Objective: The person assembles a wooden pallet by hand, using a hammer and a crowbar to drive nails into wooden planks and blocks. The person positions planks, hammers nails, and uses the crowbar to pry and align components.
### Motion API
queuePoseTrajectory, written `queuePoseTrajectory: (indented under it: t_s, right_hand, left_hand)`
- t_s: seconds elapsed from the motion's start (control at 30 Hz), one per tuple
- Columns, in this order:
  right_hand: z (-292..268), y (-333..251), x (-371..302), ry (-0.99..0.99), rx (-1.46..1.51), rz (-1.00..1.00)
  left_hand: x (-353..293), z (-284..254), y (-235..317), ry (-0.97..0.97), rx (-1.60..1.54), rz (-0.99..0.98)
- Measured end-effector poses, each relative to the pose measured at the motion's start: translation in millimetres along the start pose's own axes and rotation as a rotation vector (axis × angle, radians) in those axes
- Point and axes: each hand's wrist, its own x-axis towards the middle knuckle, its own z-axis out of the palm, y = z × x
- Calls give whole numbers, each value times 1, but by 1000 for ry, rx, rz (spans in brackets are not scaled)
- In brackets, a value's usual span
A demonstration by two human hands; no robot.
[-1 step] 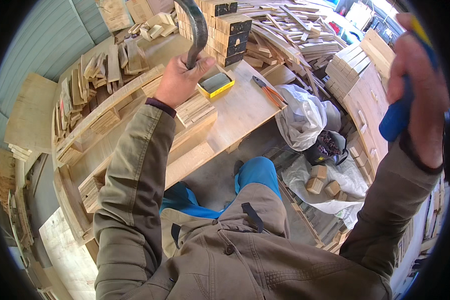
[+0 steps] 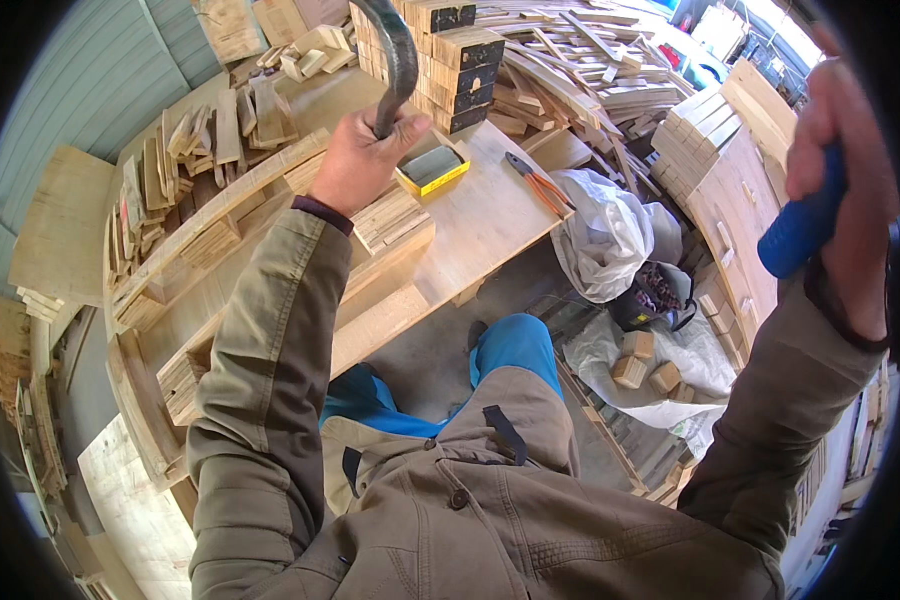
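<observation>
My left hand is closed around a dark, curved steel pry bar, whose upper part leaves the picture at the top. Below that hand lies a wooden assembly of boards and small block stacks on the workbench. Raised at the right edge, my right hand grips a blue-handled tool; its head is out of sight, so I cannot make out the kind. Beside my left hand stands a small yellow box of grey strip-like pieces. Pliers with orange handles rest near the bench's right edge.
Stacked wood blocks with black ends stand at the back of the bench. Loose offcuts lie at the left. Right of the bench are a heap of slats, a white sack, a dark bag and several blocks.
My right hand has shifted slightly, and the yellow part of its tool no longer shows. My left hand and the pry bar stay in place.
</observation>
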Motion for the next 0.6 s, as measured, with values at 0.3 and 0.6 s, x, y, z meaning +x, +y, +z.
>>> queuePoseTrajectory:
  t_s: [0.3, 0.6]
  right_hand:
    - [52, 29, -32, -317, -71, -110]
    - [8, 25, -6, -106, -143, 38]
  left_hand:
    - [-4, -3, -6, -34, 41, 0]
    - [15, -40, -25, 122, -279, -104]
